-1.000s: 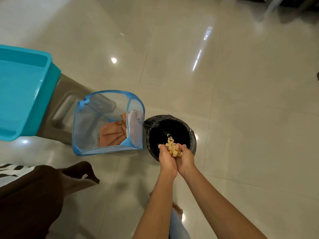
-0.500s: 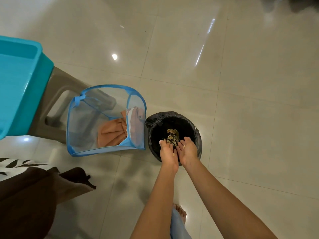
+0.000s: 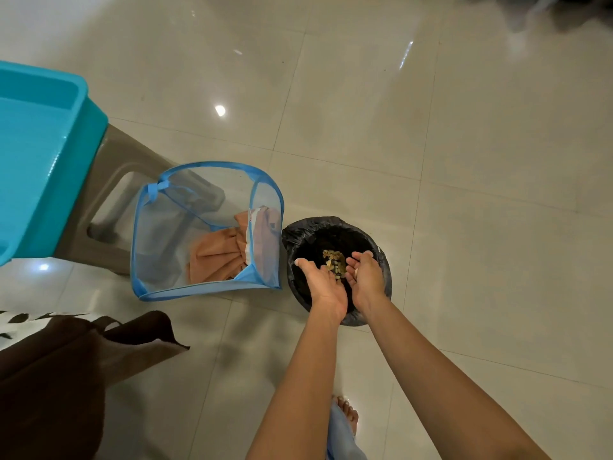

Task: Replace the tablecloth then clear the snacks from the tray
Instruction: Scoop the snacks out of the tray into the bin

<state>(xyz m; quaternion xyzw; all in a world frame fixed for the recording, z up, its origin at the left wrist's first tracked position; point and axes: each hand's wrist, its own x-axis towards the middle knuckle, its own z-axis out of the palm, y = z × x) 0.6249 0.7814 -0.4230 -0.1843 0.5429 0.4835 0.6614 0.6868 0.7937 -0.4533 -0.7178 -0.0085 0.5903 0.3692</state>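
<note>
View from above of a glossy tiled floor [image 3: 431,134]. Nearest the viewer, a bare foot [image 3: 346,411] shows between the two forearms, and a dark brown cloth [image 3: 66,376] hangs at the near left, its corner draped over the floor beside a black-and-white patterned surface [image 3: 20,322]. Beyond these, the left hand [image 3: 323,282] and right hand [image 3: 366,277] are held side by side over the mouth of a black-lined bin [image 3: 381,260] — both spread open with palms turned inward and fingers loose, gripping nothing. Between and just beyond the fingertips, a cluster of pale yellow snacks [image 3: 333,260] lies within the bin's dark interior; whether it is falling or at rest cannot be told. Just left of the bin, touching or nearly touching it, stands a blue mesh hamper [image 3: 205,180] containing a crumpled orange tablecloth [image 3: 215,257] against its right wall. Farther left, a turquoise tray [image 3: 43,154] sits on a grey plastic stool [image 3: 109,200] — the visible part of the tray's interior is bare. Ceiling-light reflections mark the far tiles.
</note>
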